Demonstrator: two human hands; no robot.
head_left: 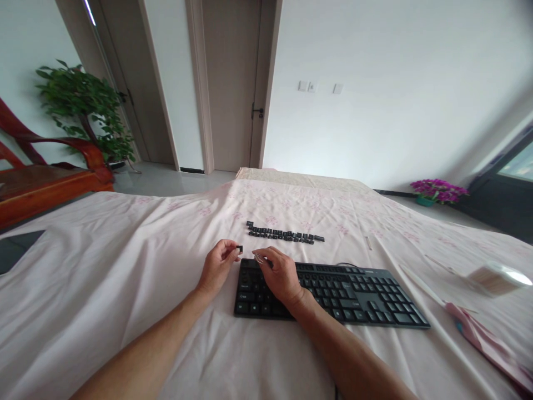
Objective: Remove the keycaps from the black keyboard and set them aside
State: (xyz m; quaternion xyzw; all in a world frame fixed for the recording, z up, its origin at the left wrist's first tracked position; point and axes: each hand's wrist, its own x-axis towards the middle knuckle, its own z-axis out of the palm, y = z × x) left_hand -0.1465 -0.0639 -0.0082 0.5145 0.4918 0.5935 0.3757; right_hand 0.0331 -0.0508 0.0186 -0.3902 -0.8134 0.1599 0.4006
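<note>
My left hand [219, 264] pinches a small black keycap [239, 249] between thumb and fingertips, just beyond the keyboard's top left corner. A black full-size keyboard [366, 303] lies flat on the cloth in front of me. Over its left part, my right hand [278, 273] is closed on a thin shiny metal tool [259, 258]; its exact kind is too small to tell. That hand and wrist hide many of the keys below. Beyond the keyboard, loose black keycaps [283, 234] lie in rows, with a longer one at the right end.
A pale pink flowered cloth [175, 244] covers the surface. To the right are a clear container of thin sticks [497, 278], a few loose cotton swabs [368, 243] and a pink cloth [487, 339]. A dark flat object [19, 250] lies at the left edge.
</note>
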